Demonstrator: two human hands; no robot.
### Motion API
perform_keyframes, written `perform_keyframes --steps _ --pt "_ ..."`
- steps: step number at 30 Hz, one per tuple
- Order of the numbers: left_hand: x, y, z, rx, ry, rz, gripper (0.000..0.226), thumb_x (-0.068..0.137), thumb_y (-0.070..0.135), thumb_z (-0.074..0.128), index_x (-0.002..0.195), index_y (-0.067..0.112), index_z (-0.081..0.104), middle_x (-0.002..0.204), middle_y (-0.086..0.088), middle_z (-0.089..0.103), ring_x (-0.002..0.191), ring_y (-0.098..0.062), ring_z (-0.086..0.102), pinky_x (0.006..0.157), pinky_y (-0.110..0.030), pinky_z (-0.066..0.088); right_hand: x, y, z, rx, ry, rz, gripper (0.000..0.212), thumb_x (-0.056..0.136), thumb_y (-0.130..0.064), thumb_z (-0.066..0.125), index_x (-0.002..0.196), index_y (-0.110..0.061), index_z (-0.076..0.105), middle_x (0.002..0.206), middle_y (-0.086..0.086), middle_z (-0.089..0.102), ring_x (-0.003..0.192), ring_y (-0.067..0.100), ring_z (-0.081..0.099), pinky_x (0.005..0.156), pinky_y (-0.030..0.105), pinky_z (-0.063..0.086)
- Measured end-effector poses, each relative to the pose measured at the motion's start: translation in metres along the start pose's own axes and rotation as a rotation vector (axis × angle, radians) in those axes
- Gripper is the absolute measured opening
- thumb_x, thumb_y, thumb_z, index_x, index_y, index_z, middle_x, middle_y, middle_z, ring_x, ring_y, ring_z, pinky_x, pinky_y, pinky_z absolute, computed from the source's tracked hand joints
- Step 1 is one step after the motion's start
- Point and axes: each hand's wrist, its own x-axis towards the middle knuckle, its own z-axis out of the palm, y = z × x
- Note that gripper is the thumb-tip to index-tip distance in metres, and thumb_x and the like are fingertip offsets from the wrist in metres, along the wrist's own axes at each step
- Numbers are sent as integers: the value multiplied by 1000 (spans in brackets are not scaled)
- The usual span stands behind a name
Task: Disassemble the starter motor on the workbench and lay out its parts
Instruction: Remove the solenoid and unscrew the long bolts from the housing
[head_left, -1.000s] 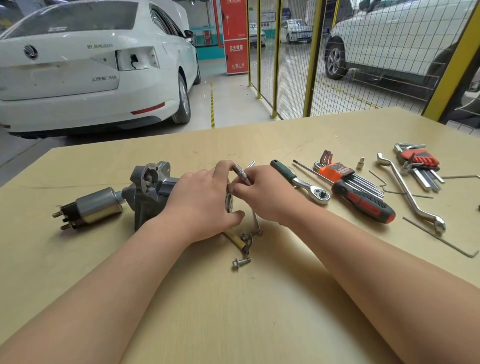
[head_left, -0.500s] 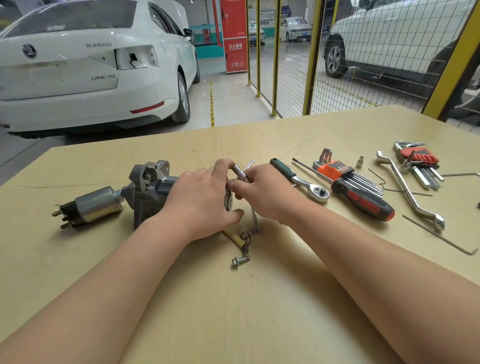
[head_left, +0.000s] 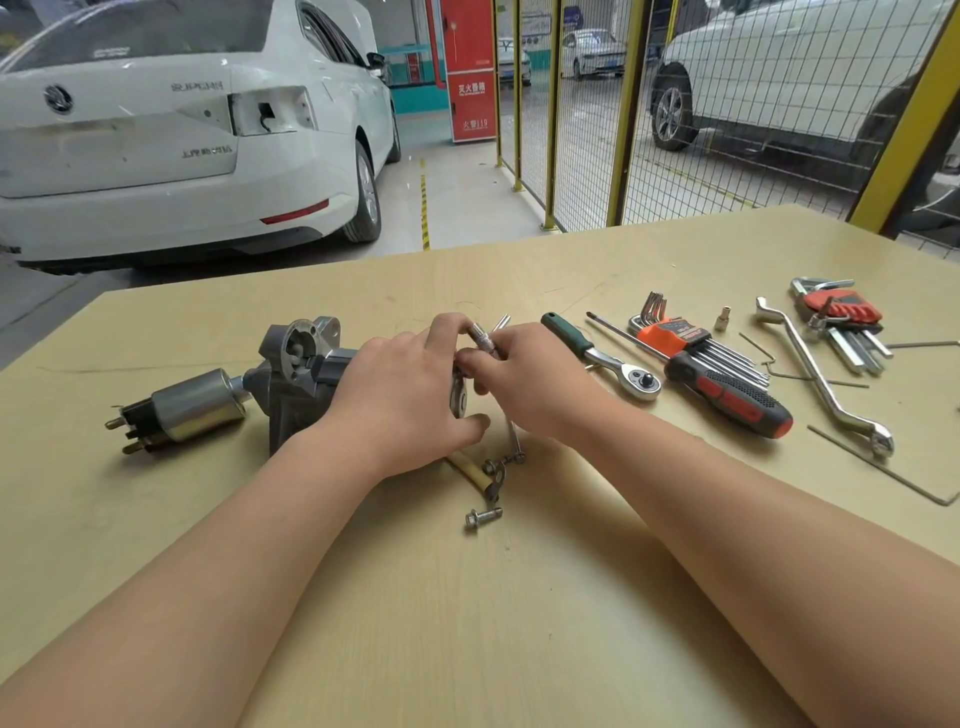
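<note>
The starter motor (head_left: 296, 384) lies on its side left of centre on the table (head_left: 467, 623). Its solenoid (head_left: 197, 405) is drawn out to the left. The left hand (head_left: 400, 395) is curled over the motor's right end, thumb below and forefinger arched above. The right hand (head_left: 540, 384) pinches a small knurled driver (head_left: 480, 338) held at that end; what its tip engages is hidden behind the fingers. The main risk looks like slippage. The motor is steadied only by the left hand's grip, so a hard twist could roll the housing or let the driver cam out and round a fastener head. That could also jab the left forefinger, which touches the tool. A freed screw may also drop and roll. A flanged bolt (head_left: 483, 517) already lies loose on the near side, just beside the beige-sleeved lead (head_left: 475, 475) and a long thin bolt (head_left: 513, 439), all within easy reach of a sweeping forearm. With the solenoid already out, the end cap might come free suddenly and spill small internals. Compared with a second ago almost nothing differs: both hands keep the same hold, the driver sits at the same spot, and the loose bolt and the ratchet (head_left: 608, 358) to the right have not shifted.
</note>
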Motion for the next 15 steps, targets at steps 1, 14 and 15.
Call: perform_keyframes --steps 1,14,15 --pt "0 0 0 -2 -4 1 74 67 56 62 125 28 25 99 8 60 92 -20 54 74 -31 31 0 0 -1 26 -24 0 26 88 -27 58 70 -9 61 60 4 54 54 14 45 55 31 37" --pt "0 1 0 6 1 -2 75 67 56 62 127 26 28 100 5 61 90 -20 54 73 -30 28 -1 1 1 -24 -5 7 42 92 -40 52 79 -1 62 74 19 65 56 18 47 56 34 40" --pt "0 1 0 3 -5 -1 74 67 56 61 126 27 26 100 6 61 90 -20 54 73 -30 29 -2 1 0 -18 -15 0 35 91 -36 55 74 -5 60 66 14 61 55 16 45 54 34 38"
